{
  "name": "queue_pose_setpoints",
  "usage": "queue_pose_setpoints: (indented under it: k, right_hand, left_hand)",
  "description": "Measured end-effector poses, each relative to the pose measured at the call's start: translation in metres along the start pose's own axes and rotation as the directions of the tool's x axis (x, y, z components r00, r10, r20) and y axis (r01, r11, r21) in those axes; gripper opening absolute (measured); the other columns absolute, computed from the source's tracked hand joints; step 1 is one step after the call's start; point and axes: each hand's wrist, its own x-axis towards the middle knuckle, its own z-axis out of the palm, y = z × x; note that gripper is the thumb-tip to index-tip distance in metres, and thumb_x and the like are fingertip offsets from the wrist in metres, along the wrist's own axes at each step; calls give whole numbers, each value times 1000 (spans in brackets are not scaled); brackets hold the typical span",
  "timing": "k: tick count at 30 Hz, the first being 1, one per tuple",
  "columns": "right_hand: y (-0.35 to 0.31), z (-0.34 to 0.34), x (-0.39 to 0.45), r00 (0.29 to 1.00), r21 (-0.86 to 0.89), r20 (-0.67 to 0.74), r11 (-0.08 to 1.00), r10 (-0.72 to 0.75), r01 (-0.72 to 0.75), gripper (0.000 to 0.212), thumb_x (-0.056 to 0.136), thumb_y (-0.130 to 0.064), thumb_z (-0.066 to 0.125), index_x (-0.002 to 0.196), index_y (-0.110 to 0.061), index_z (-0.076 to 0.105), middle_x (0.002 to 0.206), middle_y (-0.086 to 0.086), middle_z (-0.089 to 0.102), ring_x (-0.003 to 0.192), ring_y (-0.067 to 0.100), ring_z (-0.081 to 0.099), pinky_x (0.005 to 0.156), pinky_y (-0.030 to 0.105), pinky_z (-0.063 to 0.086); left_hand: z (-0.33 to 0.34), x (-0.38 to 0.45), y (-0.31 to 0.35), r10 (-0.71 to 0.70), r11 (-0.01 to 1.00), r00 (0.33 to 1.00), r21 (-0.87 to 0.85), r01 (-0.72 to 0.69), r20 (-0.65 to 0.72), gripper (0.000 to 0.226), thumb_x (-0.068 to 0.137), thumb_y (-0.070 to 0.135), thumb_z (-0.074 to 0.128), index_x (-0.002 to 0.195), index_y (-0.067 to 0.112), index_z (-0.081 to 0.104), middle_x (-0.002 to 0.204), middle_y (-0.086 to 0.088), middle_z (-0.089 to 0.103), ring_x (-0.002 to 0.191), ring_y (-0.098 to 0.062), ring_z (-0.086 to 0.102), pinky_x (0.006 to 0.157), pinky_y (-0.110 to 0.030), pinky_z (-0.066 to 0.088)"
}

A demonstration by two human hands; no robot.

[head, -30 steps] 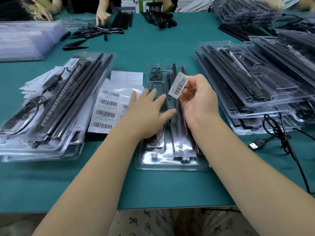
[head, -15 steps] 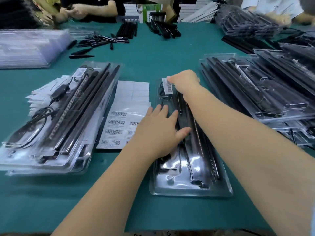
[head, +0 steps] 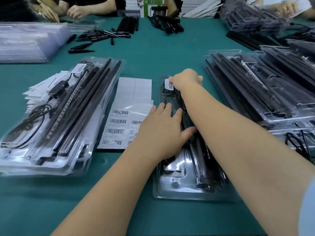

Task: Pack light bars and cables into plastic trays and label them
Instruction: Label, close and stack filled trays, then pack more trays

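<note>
finished stack [head: 56, 116]: clear packed trays piled toward the table's [head: 153, 53] left edge, long axes running near-to-far and leaning right, a barcode sticker already at the top tray's far end.
label sheet [head: 126, 116]: lies flat between that stack and the tray being worked, just left of it; several barcode stickers remain on its near half, the far half looks peeled.
left hand [head: 163, 132]: fingers straight and spread, palm pressing on the middle of the tray's left side, pinning it to the table.
tray [head: 179, 188]: 1 clear plastic tray at the table's centre, long axis near-to-far, dark light bars along its right side.
label [head: 171, 84]: at the tray's far-left corner, over a dark coil that is probably the cable; it looks stuck at least in part.
right hand [head: 187, 79]: reaches along the tray's length to its far end, fingers bent down onto the label; whether they pinch or only press it I cannot tell.
key relation: the label sits at the far end of the tray's long axis, under the right hand, which is nearer to it; the left hand holds mid-length.
unlabelled stacks [head: 255, 92]: filled trays toward the right edge.
</note>
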Motion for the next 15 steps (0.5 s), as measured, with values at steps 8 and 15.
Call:
queue_pose_setpoints:
  k: [8, 15]
  right_hand:
    - [3, 7, 3, 991, -74, -126, 996, -54, 45, 43, 84, -49, 57, 114, -18, 56, 123, 1, 53, 119, 26, 38, 90, 32, 32]
    - [14, 4, -3, 961, -169, -133, 961, -243, 220, 47, 86, -55, 50, 118, -20, 56, 123, 4, 49, 117, 30, 35, 91, 39, 33]
  left_hand:
    - [0, 1, 0, -8, 1000, 1000, -3, 8, 13, 71, 95, 59, 18, 151, 16, 18, 155, -13, 21, 143, -26, 13, 117, -40, 12]
    - [0, 1, 1, -18, 1000, 999, -18, 19, 36, 73, 94, 61, 17, 152, 17, 15, 158, -14, 13, 145, -26, 8, 119, -40, 6]
